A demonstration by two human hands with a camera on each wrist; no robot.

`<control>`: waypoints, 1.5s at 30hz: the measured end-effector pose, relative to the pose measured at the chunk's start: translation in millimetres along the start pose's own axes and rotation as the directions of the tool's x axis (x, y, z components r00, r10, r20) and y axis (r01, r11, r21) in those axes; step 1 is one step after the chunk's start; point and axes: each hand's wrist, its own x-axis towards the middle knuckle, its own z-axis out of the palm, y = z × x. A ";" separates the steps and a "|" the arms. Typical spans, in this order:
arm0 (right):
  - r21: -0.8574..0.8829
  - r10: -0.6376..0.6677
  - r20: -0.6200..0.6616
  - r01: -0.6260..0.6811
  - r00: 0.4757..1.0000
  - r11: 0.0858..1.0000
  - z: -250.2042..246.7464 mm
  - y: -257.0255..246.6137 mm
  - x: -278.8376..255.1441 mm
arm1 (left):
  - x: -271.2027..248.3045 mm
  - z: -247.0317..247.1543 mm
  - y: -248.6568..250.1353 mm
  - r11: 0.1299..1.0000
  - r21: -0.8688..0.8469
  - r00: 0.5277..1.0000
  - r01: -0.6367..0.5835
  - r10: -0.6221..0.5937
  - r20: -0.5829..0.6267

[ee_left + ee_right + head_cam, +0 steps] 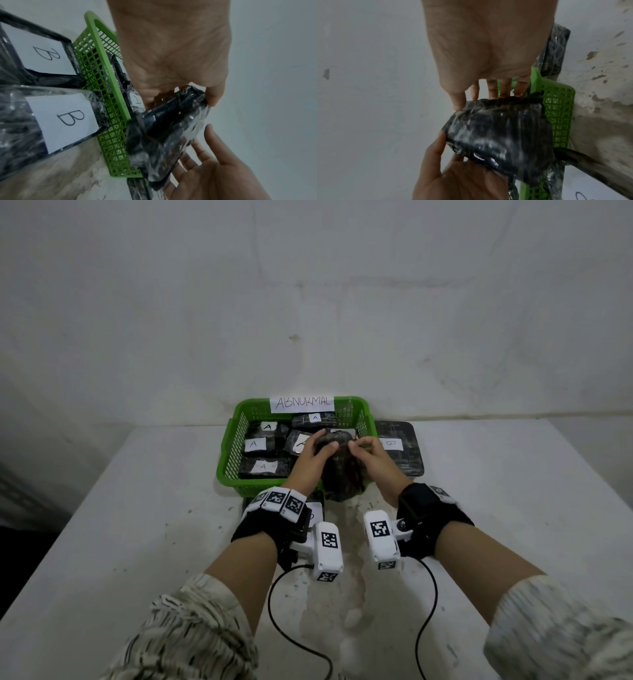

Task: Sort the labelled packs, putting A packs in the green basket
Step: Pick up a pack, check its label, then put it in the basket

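Both hands hold one dark plastic-wrapped pack (339,474) (168,135) (501,135) above the front right corner of the green basket (236,446) (109,108) (559,108). My left hand (308,455) (171,54) grips the pack's left side, thumb curled over its edge. My right hand (371,455) (488,47) pinches its far edge between thumb and fingers. The pack's label is hidden. Several packs labelled A (253,444) lie inside the basket.
A paper sign reading ABNORMAL (301,404) hangs on the basket's back rim. A B pack (394,445) (39,50) lies right of the basket, another B pack (68,121) in front of it. The wall rises close behind.
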 end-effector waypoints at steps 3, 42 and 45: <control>0.055 0.067 0.077 -0.071 0.995 0.996 -1.4 3.5 2.5 | -1.1 -0.1 4.3 0.994 -0.080 0.997 0.071 -0.071 0.007; 0.135 0.091 0.165 -0.114 0.982 0.984 -2.0 -3.7 -2.9 | 0.1 -12.3 -16.6 0.998 0.053 0.997 0.033 -0.036 0.062; 0.104 0.082 0.181 -0.102 0.980 0.989 -4.0 -1.5 -3.6 | -2.4 -11.9 -16.6 0.999 0.044 0.999 0.009 -0.011 0.039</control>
